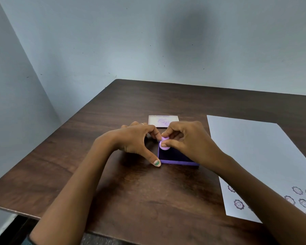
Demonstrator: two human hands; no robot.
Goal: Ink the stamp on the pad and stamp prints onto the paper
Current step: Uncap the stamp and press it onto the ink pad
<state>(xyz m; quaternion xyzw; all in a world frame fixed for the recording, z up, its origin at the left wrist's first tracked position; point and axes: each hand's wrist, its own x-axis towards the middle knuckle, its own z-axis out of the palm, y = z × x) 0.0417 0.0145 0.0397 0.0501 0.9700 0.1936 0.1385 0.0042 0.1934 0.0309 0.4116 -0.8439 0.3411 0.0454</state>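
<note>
A small lilac stamp point(164, 143) stands on the dark pad of a purple ink pad tray point(177, 160) near the table's middle. My right hand point(185, 140) pinches the stamp's knob from the right with thumb and fingers. My left hand point(138, 140) rests at the tray's left side, thumb at the near-left corner and fingertips at the far-left corner, holding the tray. A white paper sheet point(251, 156) lies to the right, with several purple flower-face prints point(238, 204) near its front end.
The ink pad's clear lid point(163, 121) lies flat just behind the hands. The dark wooden table point(124, 188) ends at a pale wall behind and at the left; its front edge is close to me.
</note>
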